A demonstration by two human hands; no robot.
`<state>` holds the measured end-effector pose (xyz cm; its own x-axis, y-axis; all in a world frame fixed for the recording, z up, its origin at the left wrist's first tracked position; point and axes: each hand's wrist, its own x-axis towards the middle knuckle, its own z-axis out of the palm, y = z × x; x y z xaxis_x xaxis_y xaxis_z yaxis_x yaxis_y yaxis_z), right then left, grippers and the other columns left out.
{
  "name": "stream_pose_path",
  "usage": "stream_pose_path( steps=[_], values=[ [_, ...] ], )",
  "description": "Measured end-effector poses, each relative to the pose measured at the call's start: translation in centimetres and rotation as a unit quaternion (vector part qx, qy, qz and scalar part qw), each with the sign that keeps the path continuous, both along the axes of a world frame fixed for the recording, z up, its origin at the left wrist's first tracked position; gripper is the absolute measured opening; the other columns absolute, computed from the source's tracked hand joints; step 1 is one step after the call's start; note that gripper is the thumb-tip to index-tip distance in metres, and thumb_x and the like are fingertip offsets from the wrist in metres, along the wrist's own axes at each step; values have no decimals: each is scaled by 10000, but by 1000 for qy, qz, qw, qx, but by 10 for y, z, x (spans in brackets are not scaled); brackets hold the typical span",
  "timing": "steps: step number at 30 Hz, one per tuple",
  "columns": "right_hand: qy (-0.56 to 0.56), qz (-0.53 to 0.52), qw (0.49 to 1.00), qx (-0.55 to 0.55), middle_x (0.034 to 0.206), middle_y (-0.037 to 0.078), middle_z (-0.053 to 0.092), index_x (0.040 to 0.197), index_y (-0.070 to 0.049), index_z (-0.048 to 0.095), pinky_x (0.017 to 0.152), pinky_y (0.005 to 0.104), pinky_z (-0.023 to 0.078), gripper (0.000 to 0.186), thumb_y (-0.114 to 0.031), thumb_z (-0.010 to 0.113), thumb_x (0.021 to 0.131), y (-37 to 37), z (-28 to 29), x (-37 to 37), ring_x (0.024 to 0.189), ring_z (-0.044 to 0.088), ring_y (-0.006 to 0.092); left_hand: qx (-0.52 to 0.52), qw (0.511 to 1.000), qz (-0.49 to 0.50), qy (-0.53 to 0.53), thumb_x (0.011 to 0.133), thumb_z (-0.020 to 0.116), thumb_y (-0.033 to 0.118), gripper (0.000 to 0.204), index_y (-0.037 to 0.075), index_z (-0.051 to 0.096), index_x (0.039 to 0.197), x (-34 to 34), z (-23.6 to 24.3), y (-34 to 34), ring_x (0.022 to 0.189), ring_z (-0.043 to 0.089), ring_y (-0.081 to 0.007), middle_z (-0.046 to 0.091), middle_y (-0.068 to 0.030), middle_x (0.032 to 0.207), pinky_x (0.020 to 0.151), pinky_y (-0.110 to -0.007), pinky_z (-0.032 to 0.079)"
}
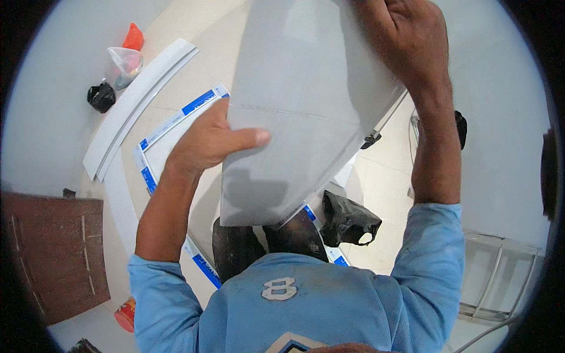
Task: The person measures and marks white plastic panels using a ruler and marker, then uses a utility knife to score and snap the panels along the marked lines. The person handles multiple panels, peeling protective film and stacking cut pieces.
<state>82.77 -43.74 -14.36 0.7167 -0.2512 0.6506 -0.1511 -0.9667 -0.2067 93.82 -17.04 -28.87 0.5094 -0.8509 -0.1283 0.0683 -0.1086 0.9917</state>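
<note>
A large pale grey panel [288,159] with a smooth, slightly glossy face is tilted in front of me, its lower edge over my legs. A faint line crosses its face. My left hand [209,138] grips its left edge, thumb flat on the face and the other fingers hidden behind. At the far right, my right hand [412,41] is closed over the panel's upper right part. Its fingers curl at the top of the view, and what they pinch cannot be made out.
A white frame with blue strips [199,101] lies on the floor beneath the panel. White trim lengths [138,106] lie along the left wall near plastic bags [125,62]. A black bag [350,217] sits right of my legs. A brown panel [56,256] is at left, a metal rack [500,276] at right.
</note>
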Motion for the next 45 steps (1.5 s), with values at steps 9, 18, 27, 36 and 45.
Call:
stream_pose_path(
  steps=[9,18,27,36,45],
  values=[
    [-16,284,956,67,651,142,724,976,-51,814,487,404,548,605,-569,544,1135,101,42,-11,470,650,199,-150,978,100,-100,966,819,228,488,-64,700,1338,-109,22,110,1035,744,-253,789,-201,1142,937,-407,596],
    [222,278,932,60,1096,302,779,1148,9,804,930,509,604,764,-705,542,1074,125,1,16,1017,760,409,-155,970,95,-160,1012,759,167,403,-70,698,1333,-168,34,145,1032,729,-211,783,-180,1168,919,-380,591],
    [262,284,922,29,1102,364,764,1194,106,782,857,540,655,965,-799,730,861,134,8,3,943,804,445,-138,964,149,-169,991,770,192,418,-73,698,1306,-173,26,151,1029,743,-230,780,-189,1175,934,-413,594],
    [-6,251,949,-189,801,179,717,982,-47,602,689,470,616,694,-607,958,780,155,63,-70,756,747,321,-129,950,205,-199,1015,766,350,506,-61,684,1298,-134,5,149,925,783,-296,774,-233,1006,870,-497,627],
    [329,243,912,28,962,295,774,1037,64,811,852,534,607,1011,-893,492,970,140,-15,-32,863,762,321,-115,971,133,-161,868,921,176,514,-44,733,1293,-174,13,161,1013,769,-259,806,-196,1109,916,-422,615]
  ],
)
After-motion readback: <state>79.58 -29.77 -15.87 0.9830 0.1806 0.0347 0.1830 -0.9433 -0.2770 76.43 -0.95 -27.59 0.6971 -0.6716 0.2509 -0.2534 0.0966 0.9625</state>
